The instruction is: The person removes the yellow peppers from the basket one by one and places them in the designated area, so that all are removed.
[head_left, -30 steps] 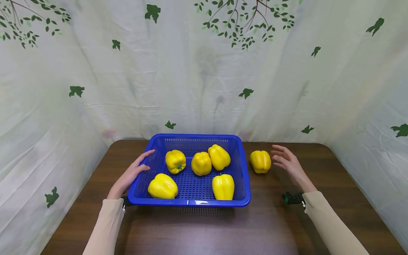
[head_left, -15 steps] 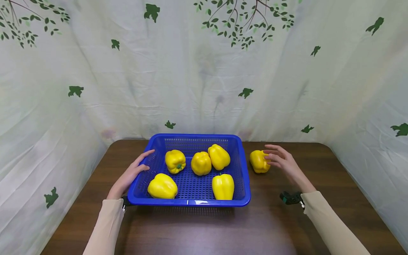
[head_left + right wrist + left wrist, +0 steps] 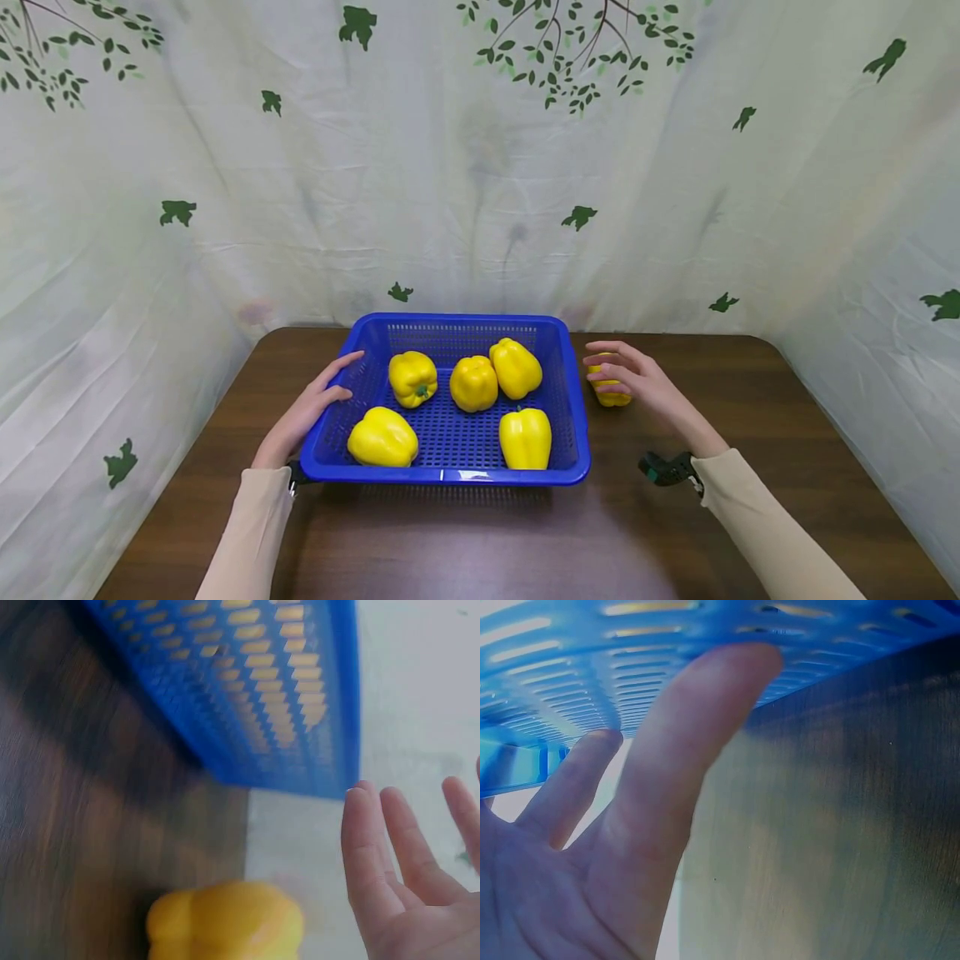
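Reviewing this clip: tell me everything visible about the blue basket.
The basket is rectangular, blue and looks like plastic, with a smooth, wide rim that catches a glare on its near edge. Rows of slots pierce the walls, and the base is a grid of small holes. It sits upright on the brown table, long sides running left to right, and holds five yellow peppers. The left hand lies at its left side, apparently touching it.

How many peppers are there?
6. Five peppers in the basket: back left, back middle, back right, front left, front right. Another pepper beside it on the table, partly behind the right hand in the head view.
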The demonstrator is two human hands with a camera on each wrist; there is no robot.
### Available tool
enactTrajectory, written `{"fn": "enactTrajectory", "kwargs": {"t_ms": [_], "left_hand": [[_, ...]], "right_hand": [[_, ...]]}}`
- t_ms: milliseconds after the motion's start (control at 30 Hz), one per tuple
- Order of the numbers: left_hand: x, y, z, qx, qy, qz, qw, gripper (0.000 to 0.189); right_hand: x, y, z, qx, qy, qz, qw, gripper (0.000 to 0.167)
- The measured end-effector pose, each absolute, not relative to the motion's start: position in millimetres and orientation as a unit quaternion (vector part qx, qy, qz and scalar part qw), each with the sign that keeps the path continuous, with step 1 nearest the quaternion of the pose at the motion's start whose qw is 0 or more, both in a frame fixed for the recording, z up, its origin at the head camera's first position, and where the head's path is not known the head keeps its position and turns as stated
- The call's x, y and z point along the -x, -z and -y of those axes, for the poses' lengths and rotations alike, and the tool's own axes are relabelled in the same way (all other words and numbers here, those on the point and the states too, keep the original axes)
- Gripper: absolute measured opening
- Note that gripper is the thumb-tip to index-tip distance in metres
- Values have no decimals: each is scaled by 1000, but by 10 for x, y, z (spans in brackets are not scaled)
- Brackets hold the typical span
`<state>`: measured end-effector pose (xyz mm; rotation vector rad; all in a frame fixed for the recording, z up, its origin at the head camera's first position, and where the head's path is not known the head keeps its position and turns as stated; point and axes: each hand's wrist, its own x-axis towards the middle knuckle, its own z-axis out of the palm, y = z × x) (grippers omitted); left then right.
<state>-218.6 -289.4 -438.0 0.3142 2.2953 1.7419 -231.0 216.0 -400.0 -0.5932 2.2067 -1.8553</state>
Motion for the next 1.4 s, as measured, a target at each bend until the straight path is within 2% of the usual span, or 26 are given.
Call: {"fn": "enactTrajectory", "kwargs": {"t_ms": [667,1000,1400], "left_hand": [[2182,4381,2894,-108,-599,-783,123,60],[2174,4357,2880,-98,-599,-785,125,61],[2167,4349,2871,-93,-602,-783,128,60]], "right_hand": [[2166,3653,-1661,232,589,-740,226,47],[2160,3620,-1452,223,508,-778,295,43],[2189,3620,-1261,241,440,-804,320,40]]}}
